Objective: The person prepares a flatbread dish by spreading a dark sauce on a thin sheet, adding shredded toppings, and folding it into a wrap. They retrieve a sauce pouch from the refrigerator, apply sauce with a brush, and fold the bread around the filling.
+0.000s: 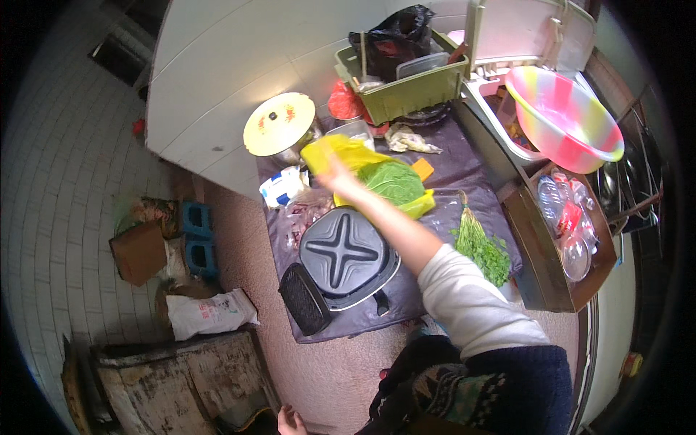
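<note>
My right hand [334,175], blurred, grips a yellow plastic bag [363,154] at its left side. A leafy green cabbage [392,182] sits in the bag, its upper leaves exposed. Below my forearm lies a dark grey appliance grill plate or lid with a raised cross pattern [343,251]. A black rectangular perforated part [304,299] leans against its lower left. To the right of my forearm is a tied bunch of leafy herbs [481,244]. My left hand [292,421] hangs low at the bottom edge, partly cut off, with its fingers apart and nothing visible in them.
A dark covered table [457,157] bears a lidded metal pot [280,125], a bag of reddish pieces [304,215], a white-blue packet [284,187] and a green crate [410,92]. A colourful basin [565,119] and a carton of plastic bottles [544,261] stand right.
</note>
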A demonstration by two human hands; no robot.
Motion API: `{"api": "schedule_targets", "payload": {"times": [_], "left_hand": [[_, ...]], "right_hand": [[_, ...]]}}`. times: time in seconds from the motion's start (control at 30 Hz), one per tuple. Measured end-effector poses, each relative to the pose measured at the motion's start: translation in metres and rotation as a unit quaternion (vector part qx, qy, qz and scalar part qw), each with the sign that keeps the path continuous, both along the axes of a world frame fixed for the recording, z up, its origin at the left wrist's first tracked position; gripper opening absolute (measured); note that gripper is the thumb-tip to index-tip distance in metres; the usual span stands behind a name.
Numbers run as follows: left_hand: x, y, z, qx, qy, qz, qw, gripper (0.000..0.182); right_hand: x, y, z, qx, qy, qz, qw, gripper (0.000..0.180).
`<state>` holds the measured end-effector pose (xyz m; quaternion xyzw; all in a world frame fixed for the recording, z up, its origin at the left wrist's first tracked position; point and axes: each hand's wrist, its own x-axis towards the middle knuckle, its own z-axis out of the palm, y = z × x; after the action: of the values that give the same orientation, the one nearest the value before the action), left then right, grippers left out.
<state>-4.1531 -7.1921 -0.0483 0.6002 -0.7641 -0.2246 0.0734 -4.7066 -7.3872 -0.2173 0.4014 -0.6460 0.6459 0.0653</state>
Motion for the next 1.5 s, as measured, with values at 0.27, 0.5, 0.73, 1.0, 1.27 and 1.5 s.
{"api": "schedule_targets", "payload": {"times": [0.27,0.5,0.73,1.0,1.27,1.5], "left_hand": [[0.026,-0.012,-0.017,0.043,0.045,-0.001,0.998,0.032],[0.127,0.069,-0.026,0.039,0.042,0.180,0.982,0.035],[0.270,0.273,-0.048,-0.043,0.079,0.411,0.907,0.037],[0.409,0.497,-0.048,-0.151,0.139,0.637,0.743,0.033],[0.622,0.634,-0.097,-0.214,0.127,0.707,0.663,0.030],[0.821,0.784,-0.097,-0.115,0.048,0.821,0.558,0.032]], "right_hand": [[0.095,0.029,0.036,0.314,-0.110,0.089,0.939,0.037],[0.284,0.108,0.075,0.298,0.103,0.115,0.942,0.057],[0.591,0.256,-0.005,0.294,0.169,0.674,0.657,0.037],[0.890,0.357,0.006,0.256,0.289,0.760,0.523,0.006],[1.104,0.343,-0.066,0.322,0.351,0.681,0.556,0.009],[1.411,0.503,-0.025,0.150,0.438,0.762,0.453,0.020]]}}
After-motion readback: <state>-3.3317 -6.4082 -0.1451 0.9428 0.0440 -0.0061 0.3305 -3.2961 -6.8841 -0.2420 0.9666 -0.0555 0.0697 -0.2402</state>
